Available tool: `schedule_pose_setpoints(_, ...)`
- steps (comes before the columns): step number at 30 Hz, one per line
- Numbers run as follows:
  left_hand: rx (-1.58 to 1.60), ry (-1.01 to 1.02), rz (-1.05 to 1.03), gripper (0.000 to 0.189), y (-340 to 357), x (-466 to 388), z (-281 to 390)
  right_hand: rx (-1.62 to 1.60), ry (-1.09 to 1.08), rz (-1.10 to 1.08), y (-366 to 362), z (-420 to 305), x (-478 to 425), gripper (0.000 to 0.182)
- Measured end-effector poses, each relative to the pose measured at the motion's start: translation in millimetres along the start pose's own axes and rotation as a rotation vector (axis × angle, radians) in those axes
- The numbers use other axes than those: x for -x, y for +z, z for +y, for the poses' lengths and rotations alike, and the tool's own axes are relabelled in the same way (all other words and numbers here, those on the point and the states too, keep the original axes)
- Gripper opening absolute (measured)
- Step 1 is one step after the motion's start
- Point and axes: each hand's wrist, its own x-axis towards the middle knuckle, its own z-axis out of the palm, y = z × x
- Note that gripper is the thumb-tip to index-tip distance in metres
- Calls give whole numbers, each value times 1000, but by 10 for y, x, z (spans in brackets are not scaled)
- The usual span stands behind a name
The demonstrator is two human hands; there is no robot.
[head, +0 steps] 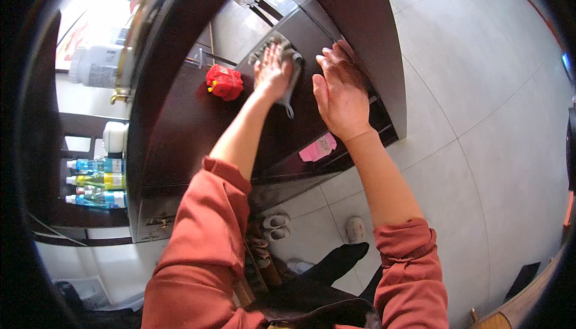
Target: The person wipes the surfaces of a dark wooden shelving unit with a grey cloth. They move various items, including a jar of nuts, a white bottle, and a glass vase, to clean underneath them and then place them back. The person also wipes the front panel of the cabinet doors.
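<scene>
My left hand lies flat with fingers spread on a grey-green cloth, which has a hanging loop and rests against the dark glossy shelf surface. At the right, my right hand touches or hovers by the inner edge of the dark wooden frame, its fingers partly blurred; nothing shows in it. Left of my left hand sits a red object with small yellow parts. Below my right hand, a pink piece with writing lies near the shelf's front edge.
White plastic containers and several blue and yellow bottles stand at the left. A brass-coloured knob juts out there. Pale floor tiles extend at the right. Light shoes lie on the floor below.
</scene>
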Motion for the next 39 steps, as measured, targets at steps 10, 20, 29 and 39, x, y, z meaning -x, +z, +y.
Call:
schedule_pose_setpoints(10,64,-281,27,64,174,-703,-451,70,-21,41,12,40,-14,32)
schedule_pose_setpoints(20,43,-343,-4,66,-43,497,25,44,44,-72,43,-4,-50,31)
schedule_pose_setpoints(29,-12,-86,-41,61,-230,1053,603,-334,54,-61,-130,28,4,20)
schedule_pose_setpoints(39,-173,-45,-202,55,100,-605,435,-328,470,-146,-657,68,2382,24)
